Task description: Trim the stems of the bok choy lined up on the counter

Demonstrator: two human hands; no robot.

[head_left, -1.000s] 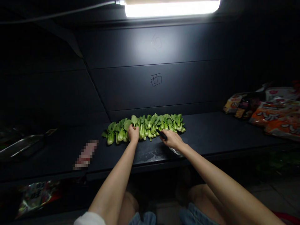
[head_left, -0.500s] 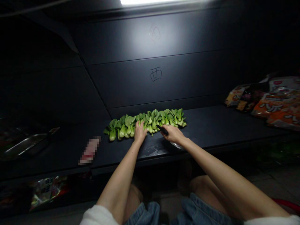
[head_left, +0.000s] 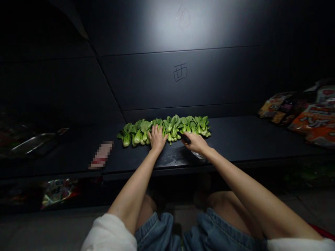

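The left hand (head_left: 157,138) lies palm down with its fingers spread, pressing on the pale stems near the middle of a row of bok choy (head_left: 162,129), not gripping them. The right hand (head_left: 196,143) is curled shut around a black handle (head_left: 185,139), which ends just below the right half of the row; the rest of the tool is hidden. The heads lie side by side on the dark counter (head_left: 243,137), with smooth, ribbed white-green stems toward the person and glossy leaves fanned away. There are roughly a dozen, too overlapped for an exact count. Crumpled clear plastic (head_left: 196,155) sits under the heel of the right hand. Farther left are one steel tray (head_left: 32,144) and one pixelated packet (head_left: 101,155) - its details blurred out. At the far right lies a heap of printed snack bags (head_left: 309,118), at least four. One foil bag (head_left: 59,191) shows below the counter's edge. A drawn character, 西, marks the dark wall panel (head_left: 180,72).
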